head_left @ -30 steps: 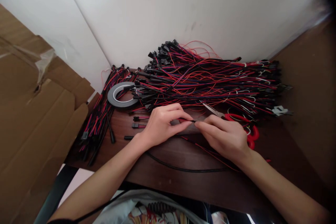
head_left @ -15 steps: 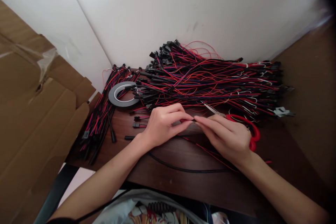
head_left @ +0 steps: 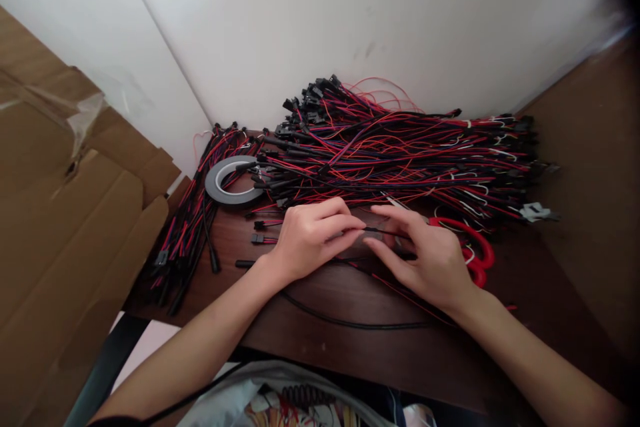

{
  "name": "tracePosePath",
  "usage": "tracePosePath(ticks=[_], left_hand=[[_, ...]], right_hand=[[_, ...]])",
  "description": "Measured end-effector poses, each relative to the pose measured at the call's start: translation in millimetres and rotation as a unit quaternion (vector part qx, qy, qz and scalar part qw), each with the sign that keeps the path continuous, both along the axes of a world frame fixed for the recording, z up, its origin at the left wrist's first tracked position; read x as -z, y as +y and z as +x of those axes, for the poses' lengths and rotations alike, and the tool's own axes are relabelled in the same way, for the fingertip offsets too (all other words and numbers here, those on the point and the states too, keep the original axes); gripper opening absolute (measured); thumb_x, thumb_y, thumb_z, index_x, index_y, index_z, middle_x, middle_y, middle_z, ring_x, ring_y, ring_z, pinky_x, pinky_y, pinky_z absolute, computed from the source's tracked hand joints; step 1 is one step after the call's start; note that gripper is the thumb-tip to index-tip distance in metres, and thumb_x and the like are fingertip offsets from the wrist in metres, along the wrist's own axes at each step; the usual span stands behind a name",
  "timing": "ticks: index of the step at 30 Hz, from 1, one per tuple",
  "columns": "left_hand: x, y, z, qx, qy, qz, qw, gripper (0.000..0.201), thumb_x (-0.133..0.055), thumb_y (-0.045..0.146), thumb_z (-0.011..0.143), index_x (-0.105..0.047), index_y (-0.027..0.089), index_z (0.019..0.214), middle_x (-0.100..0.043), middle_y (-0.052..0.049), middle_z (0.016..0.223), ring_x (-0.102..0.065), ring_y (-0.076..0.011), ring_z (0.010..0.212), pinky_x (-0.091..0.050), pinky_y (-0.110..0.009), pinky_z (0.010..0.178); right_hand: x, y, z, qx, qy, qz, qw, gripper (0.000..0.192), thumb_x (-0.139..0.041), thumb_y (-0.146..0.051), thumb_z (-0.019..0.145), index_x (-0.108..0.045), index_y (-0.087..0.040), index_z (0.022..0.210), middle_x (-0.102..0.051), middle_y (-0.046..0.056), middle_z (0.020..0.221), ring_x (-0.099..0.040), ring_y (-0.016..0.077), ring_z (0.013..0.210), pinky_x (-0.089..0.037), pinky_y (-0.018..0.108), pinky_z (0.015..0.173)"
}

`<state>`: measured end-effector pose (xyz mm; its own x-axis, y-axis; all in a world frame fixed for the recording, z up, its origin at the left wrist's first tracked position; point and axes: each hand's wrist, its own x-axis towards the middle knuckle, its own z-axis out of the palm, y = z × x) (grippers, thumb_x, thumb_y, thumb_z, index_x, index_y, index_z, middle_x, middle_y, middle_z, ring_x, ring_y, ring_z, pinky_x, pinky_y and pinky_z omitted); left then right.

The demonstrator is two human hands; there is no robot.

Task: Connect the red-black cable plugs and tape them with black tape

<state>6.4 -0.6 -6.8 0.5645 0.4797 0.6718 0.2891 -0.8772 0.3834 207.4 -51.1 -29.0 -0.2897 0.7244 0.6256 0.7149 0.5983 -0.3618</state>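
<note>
Fingertips of the bare left hand (head_left: pixel 317 235) pinch a thin black wire (head_left: pixel 373 229), seemingly to keep it still. On the bare right hand (head_left: pixel 436 260), thumb and pointing finger are spread apart, with the wire between them. It sits over the brown wooden table (head_left: pixel 330 350), its long way running side to side, pointing right. Red-handled metal scissors (head_left: pixel 490 253) lie just behind the right hand, probably to be handy.

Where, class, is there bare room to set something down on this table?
Bare table shows between the curved black cable and the front edge, and between the left wire bundle and left forearm. It is crowded at the back, under the large wire pile, and around the scissors behind the right hand.
</note>
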Motion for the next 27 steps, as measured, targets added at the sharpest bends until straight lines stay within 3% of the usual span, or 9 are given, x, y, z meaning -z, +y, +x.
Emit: tracePosePath(ticks=[2,8,12,19,27], left_hand=[[-0.3,0.1,0.1,-0.002,-0.001,-0.001,1.0,0.013,-0.059,0.019,0.091,-0.07,0.013,0.088,-0.067,-0.004,0.078,-0.061,-0.0088,0.064,-0.047,-0.018,0.059],[-0.6,-0.3,-0.2,-0.009,0.004,0.035,0.999,0.014,-0.057,0.02,0.092,-0.07,0.014,0.089,-0.068,-0.004,0.078,-0.061,-0.0091,0.065,-0.047,-0.019,0.06],[-0.8,-0.8,-1.0,-0.009,0.012,0.064,0.998,0.017,-0.054,0.021,0.094,-0.069,0.015,0.089,-0.067,-0.003,0.077,-0.061,-0.0086,0.065,-0.047,-0.019,0.06],[-1.3,-1.7,-1.1,-0.012,0.01,0.084,0.996,0.013,-0.056,0.019,0.093,-0.068,0.014,0.091,-0.067,-0.004,0.078,-0.061,-0.0094,0.066,-0.048,-0.019,0.061],[-2.6,-3.3,-2.0,-0.021,0.01,0.125,0.992,0.012,-0.057,0.018,0.092,-0.068,0.014,0.091,-0.069,-0.003,0.079,-0.063,-0.01,0.068,-0.05,-0.02,0.063]], right_hand=[[-0.4,-0.6,-0.9,0.01,0.024,-0.019,0.999,0.041,-0.063,-0.027,0.089,-0.049,-0.017,0.127,-0.061,-0.002,0.07,-0.059,0.0126,0.054,-0.047,0.024,0.05],[-9.9,-0.7,-4.8,-0.004,0.08,-0.077,0.994,0.014,-0.062,-0.026,0.089,-0.061,-0.02,0.102,-0.062,-0.001,0.072,-0.047,0.0086,0.046,-0.04,0.024,0.046],[-11.1,-0.6,-5.5,-0.007,0.138,-0.121,0.983,0.017,-0.062,-0.022,0.088,-0.059,-0.02,0.104,-0.06,-0.002,0.072,-0.047,0.0091,0.047,-0.04,0.024,0.045],[-11.9,0.7,-4.5,-0.035,0.058,-0.012,0.998,0.013,-0.06,-0.013,0.089,-0.06,-0.021,0.099,-0.069,0.003,0.083,-0.064,0.014,0.069,-0.049,0.026,0.058],[-14.2,-0.9,-6.0,-0.026,0.055,-0.028,0.998,0.013,-0.06,-0.017,0.09,-0.061,-0.021,0.102,-0.068,0.001,0.078,-0.063,0.0135,0.064,-0.05,0.026,0.058]])
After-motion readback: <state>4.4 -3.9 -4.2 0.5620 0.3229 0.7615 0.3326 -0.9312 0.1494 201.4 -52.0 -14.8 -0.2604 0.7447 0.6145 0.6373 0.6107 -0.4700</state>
